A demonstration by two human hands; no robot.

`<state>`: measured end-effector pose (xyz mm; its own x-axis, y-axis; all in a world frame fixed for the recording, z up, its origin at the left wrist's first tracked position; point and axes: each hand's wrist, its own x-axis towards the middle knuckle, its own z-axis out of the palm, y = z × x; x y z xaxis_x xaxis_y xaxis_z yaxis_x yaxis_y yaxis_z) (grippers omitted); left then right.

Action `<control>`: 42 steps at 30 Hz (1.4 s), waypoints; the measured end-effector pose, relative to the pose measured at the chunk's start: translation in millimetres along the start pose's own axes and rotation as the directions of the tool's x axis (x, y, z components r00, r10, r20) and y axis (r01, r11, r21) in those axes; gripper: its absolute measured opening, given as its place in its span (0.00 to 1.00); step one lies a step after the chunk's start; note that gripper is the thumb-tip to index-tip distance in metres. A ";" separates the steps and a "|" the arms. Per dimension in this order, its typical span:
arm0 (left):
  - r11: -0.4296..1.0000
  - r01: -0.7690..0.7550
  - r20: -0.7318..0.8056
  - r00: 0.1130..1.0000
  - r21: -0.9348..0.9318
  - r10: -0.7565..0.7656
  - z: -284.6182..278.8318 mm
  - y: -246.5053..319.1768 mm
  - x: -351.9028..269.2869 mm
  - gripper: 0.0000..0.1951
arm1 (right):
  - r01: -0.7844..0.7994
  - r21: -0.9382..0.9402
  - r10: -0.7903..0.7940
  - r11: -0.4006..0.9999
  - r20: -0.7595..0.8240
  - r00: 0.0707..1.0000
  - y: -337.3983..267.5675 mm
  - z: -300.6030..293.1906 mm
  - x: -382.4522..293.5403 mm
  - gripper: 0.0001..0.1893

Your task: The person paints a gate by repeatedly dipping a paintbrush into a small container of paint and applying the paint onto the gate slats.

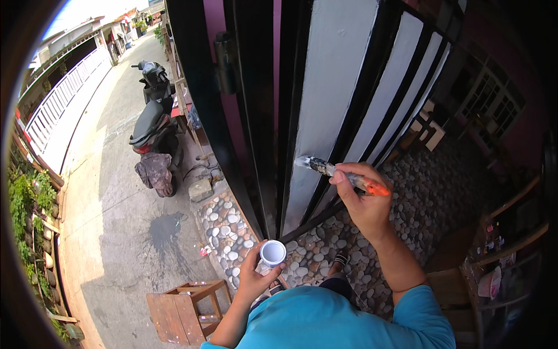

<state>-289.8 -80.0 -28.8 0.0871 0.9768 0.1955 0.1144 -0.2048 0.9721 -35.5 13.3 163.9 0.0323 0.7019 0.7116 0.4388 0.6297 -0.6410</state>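
My right hand [364,198] grips a paintbrush [324,167] by its worn handle, which ends in an orange tip. White paint coats the bristles, and they meet the lower left edge of a wide white panel [333,83] on a black-framed metal gate [366,78]. Below and to the left, my left hand [257,270] is wrapped around a small white cup [273,253]. The cup is upright, its mouth facing me, and its inside looks pale. Narrower white panels [392,65] stand between black bars to the right.
A wooden stool [187,312] is at my lower left. A parked motor scooter [152,122] stands in the lane beyond a dark paint splatter [165,231]. Pebbled paving [322,257] lies under my feet. Wooden shelving [508,251] holds small items at the right.
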 end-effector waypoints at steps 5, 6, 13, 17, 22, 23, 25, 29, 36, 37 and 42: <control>1.000 -0.009 -0.005 1.000 -0.011 0.009 0.6 -1.5 -0.5 0.38 | 0.029 -0.018 -0.029 0.999 -0.013 0.999 -3.1 -0.9 4.4 0.07; 1.000 -0.011 -0.006 1.000 -0.010 0.010 0.5 -1.7 -0.6 0.38 | 0.035 -0.018 -0.035 0.999 -0.015 0.999 -4.1 -0.9 5.2 0.07; 0.999 0.018 0.007 1.000 -0.033 -0.017 0.6 0.2 0.1 0.39 | 0.065 -0.025 -0.065 0.998 -0.026 0.998 -8.8 -2.1 11.4 0.07; 0.998 0.019 0.005 1.000 -0.056 -0.018 0.9 2.1 0.9 0.39 | 0.060 -0.006 -0.061 0.998 -0.047 0.997 -11.6 -2.9 15.8 0.08; 0.999 0.004 0.004 1.000 -0.043 -0.004 1.2 1.8 2.1 0.39 | 0.090 -0.006 -0.090 0.996 -0.067 0.994 -13.2 -4.0 22.8 0.08; 0.999 0.002 0.003 1.000 -0.045 -0.002 1.4 1.9 2.2 0.39 | 0.097 -0.003 -0.097 0.995 -0.071 0.993 -13.4 -4.3 24.0 0.08; 0.999 -0.002 0.003 1.000 -0.047 0.002 1.4 1.8 2.4 0.39 | 0.106 0.000 -0.105 0.994 -0.077 0.991 -15.0 -5.2 26.7 0.08; 1.000 -0.017 0.010 1.000 -0.026 0.018 0.0 0.1 2.5 0.39 | 0.123 0.014 -0.121 0.992 -0.095 0.988 -21.6 -6.3 33.8 0.08; 0.999 -0.006 0.031 1.000 -0.037 0.007 -0.8 4.7 4.0 0.37 | 0.158 0.066 -0.149 0.985 -0.127 0.981 -31.4 -8.5 49.3 0.08; 0.999 -0.006 0.031 0.999 -0.037 0.008 -0.7 4.1 4.1 0.37 | 0.158 0.066 -0.149 0.985 -0.127 0.981 -34.1 -8.6 51.8 0.08; 0.999 -0.021 0.001 1.000 -0.026 0.022 -0.1 1.3 3.3 0.39 | 0.243 0.064 -0.230 0.968 -0.163 0.959 -40.6 -10.9 64.8 0.08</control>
<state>-289.5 -77.0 -26.9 0.0907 0.9721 0.2162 0.0868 -0.2240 0.9707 -41.4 29.6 239.2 0.0766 0.4739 0.8772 0.3747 0.8016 -0.4658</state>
